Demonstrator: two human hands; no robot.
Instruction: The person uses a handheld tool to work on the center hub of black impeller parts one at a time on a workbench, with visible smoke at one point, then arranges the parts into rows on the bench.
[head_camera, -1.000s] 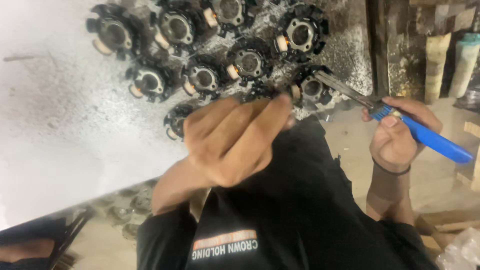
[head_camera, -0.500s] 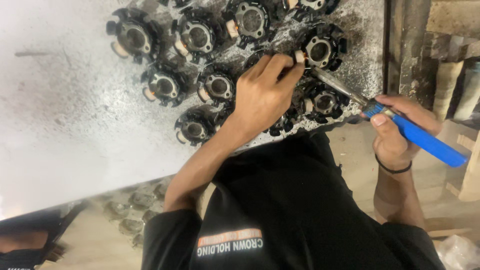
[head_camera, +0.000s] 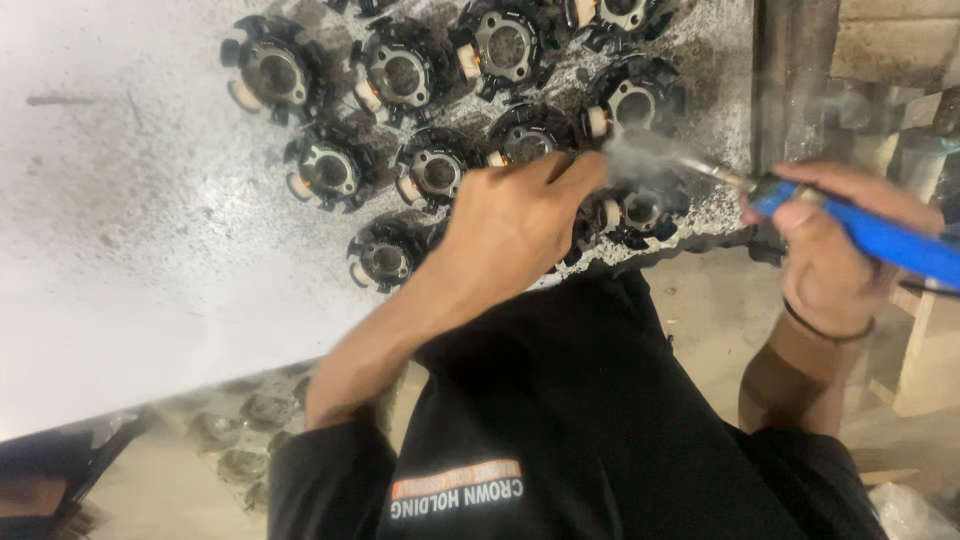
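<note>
Holding blue-handled soldering iron (head_camera: 870, 232) in right hand (head_camera: 835, 265) grip, left hand (head_camera: 515, 225) fingers pressing coil part (head_camera: 600, 215)

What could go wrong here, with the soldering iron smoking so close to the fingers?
1. The left hand steadies a black stator coil right where the blue soldering iron in the right hand meets it; a slip could burn the fingertips.
2. Smoke rises toward the head camera, so fumes may be breathed in.
3. The coil sits near the table edge and might get knocked off.
</note>
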